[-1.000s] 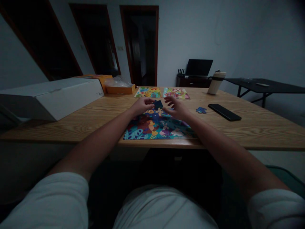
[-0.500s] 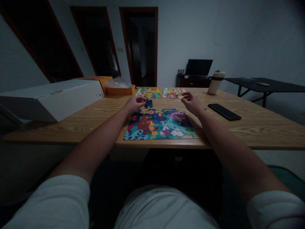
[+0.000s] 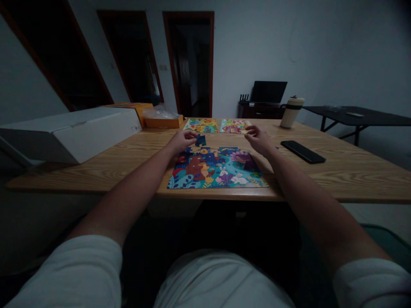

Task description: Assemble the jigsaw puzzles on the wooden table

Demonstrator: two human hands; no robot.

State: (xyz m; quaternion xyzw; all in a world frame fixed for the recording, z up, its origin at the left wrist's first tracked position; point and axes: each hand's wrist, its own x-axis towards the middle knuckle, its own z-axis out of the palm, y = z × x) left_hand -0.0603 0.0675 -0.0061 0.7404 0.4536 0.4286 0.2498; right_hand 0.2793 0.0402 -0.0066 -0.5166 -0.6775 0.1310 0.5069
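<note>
Pinching a dark blue puzzle piece (image 3: 201, 139) just above the puzzle's (image 3: 217, 168) far edge, the left hand (image 3: 183, 140) sits nearer than the loosely curled, empty right hand (image 3: 259, 139).

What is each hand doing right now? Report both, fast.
Left hand: pinching a dark blue puzzle piece at the puzzle's far edge.
Right hand: fingers curled beyond the puzzle's far right corner; whether it holds anything cannot be told.
</note>
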